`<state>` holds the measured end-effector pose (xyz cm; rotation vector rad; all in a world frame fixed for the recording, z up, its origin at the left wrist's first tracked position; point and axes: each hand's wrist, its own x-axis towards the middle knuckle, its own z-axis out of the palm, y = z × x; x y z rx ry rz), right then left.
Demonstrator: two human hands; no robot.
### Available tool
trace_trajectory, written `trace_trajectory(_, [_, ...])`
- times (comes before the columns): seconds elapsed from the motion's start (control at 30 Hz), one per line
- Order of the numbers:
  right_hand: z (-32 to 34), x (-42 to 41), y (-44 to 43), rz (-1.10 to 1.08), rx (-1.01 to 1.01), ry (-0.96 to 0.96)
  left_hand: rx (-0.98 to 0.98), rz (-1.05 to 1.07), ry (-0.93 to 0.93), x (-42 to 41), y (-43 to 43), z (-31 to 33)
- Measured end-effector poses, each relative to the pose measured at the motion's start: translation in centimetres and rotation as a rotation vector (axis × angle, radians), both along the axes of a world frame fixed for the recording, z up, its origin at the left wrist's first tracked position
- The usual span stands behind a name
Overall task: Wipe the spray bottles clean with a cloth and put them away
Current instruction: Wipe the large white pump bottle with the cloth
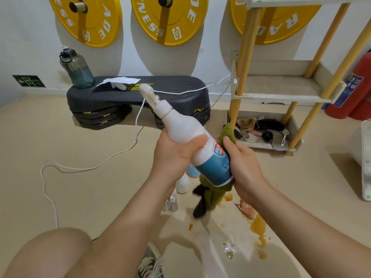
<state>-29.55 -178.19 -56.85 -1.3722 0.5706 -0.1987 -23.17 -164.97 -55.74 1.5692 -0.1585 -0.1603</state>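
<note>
The bottle is tilted in mid-air, nozzle pointing away. The left hand curls its fingers round the white middle. The right hand wraps its fingers round the cloth, clasping it against the blue base.

Both bare arms reach forward and come close together in the middle. The left hand is curled round the white upper part of the spray bottle, with its thumb lying across it. The right hand wraps round the bottle's lower end and holds the green cloth against it, thumb pointing up. A bare knee shows low on the left side.
</note>
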Motion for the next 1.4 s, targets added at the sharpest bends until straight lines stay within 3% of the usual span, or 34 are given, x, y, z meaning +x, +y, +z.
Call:
trace_trajectory(0.07, [0.2, -0.3, 0.9, 0.04, -0.152, -0.111, -0.172, 0.104, 0.102, 0.6, -0.5, -0.2])
trace_trajectory(0.2, [-1.2, -0.4, 2.5, 0.238, -0.854, -0.524, -0.34, 0.163, 0.209, 0.1, -1.7, -0.3])
trace_trajectory(0.27, [-1.3, 0.6, 1.6, 0.223, -0.956, -0.493, -0.457, 0.042, 0.347, -0.2, -1.9, -0.4])
trace_trajectory(0.33, [-0.5, 1.2, 0.3, 0.092, -0.805, -0.36, -0.477, -0.136, 0.389, -0.3, -1.6, -0.4])
trace_trajectory(0.4, [0.6, 1.3, -0.9, 0.02, -0.485, -0.276, -0.378, -0.243, 0.315, -0.5, -1.6, -0.6])
trace_trajectory(0.47, [1.5, 1.2, -1.4, -0.001, -0.221, -0.235, -0.305, -0.292, 0.274, -1.1, -1.9, -0.8])
trace_trajectory(0.57, [2.4, 0.8, -0.9, 0.009, -0.036, -0.265, -0.302, -0.281, 0.318, -2.2, -2.6, -1.3])
trace_trajectory(0.67, [1.5, 1.0, 0.2, 0.035, -0.155, -0.248, -0.166, -0.143, 0.261, -2.2, -3.1, -1.4])
trace_trajectory(0.83, [-1.3, 0.1, 2.0, 0.268, -0.752, -0.314, -0.018, 0.151, 0.241, 0.1, -2.2, -1.9])
trace_trajectory(0.9, [-2.3, -0.4, 2.1, 0.374, -0.865, -0.226, -0.019, 0.218, 0.223, 1.4, -1.1, -1.8])
trace_trajectory(1.03, [-5.3, -0.3, 1.8, 0.294, -0.662, -0.057, -0.006, 0.28, 0.192, 4.5, 2.2, -1.8])
trace_trajectory(1.17, [-7.1, 0.7, 1.8, 0.23, -0.501, 0.063, 0.193, 0.287, 0.117, 7.5, 5.8, -3.3])
trace_trajectory(1.4, [-8.8, 2.6, 1.0, 0.073, -0.188, 0.179, 0.477, 0.383, 0.166, 10.1, 10.3, -12.7])
